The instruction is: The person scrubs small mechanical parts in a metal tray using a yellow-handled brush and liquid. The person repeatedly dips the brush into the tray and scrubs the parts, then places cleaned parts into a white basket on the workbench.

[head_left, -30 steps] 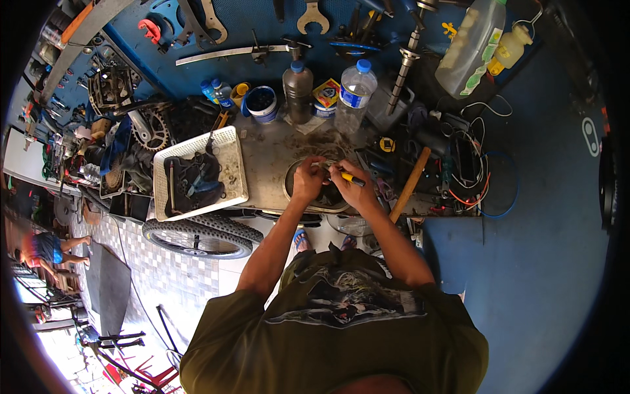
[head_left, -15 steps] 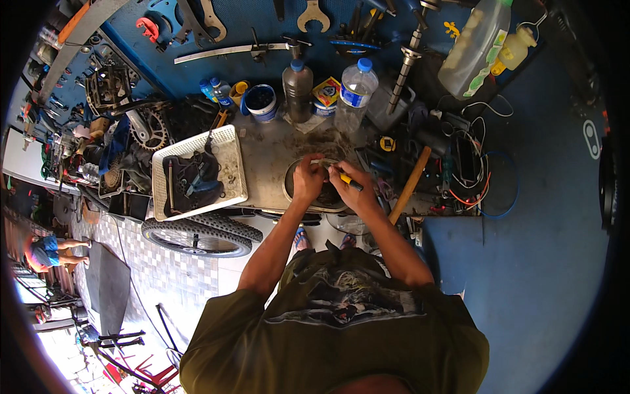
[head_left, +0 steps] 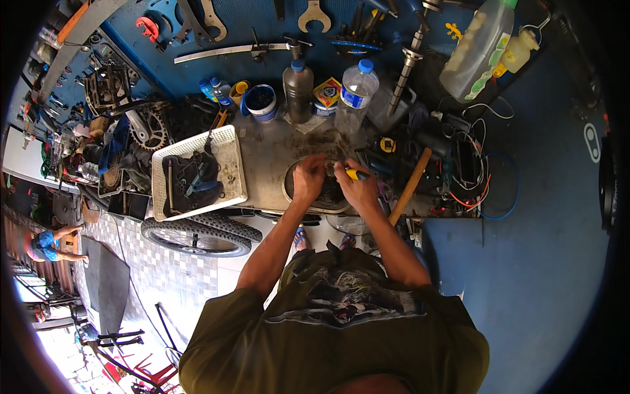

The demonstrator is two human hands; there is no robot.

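Both my hands work close together over a round, shallow pan [head_left: 287, 186] on the workbench [head_left: 262, 148]. My right hand [head_left: 356, 192] is closed round a tool with a yellow-and-black handle [head_left: 356, 175]; its working end is hidden by the fingers. My left hand [head_left: 308, 180] has its fingers drawn together beside the tool, pinching something small that I cannot make out. Dark grime covers the pan's inside and the bench just beyond it.
Left of the pan sits a white plastic basket [head_left: 240, 154] with dark cloth and tools. Bottles [head_left: 357, 92] and a blue-white tub [head_left: 262, 105] stand behind. At right lie a wooden-handled hammer [head_left: 412, 184] and tangled cables [head_left: 476, 177]. A bicycle tyre [head_left: 197, 240] is below the bench.
My right hand has turned, so the yellow handle lies more level and shows less. My left fingers have shifted slightly. A person in the left background has moved a little.
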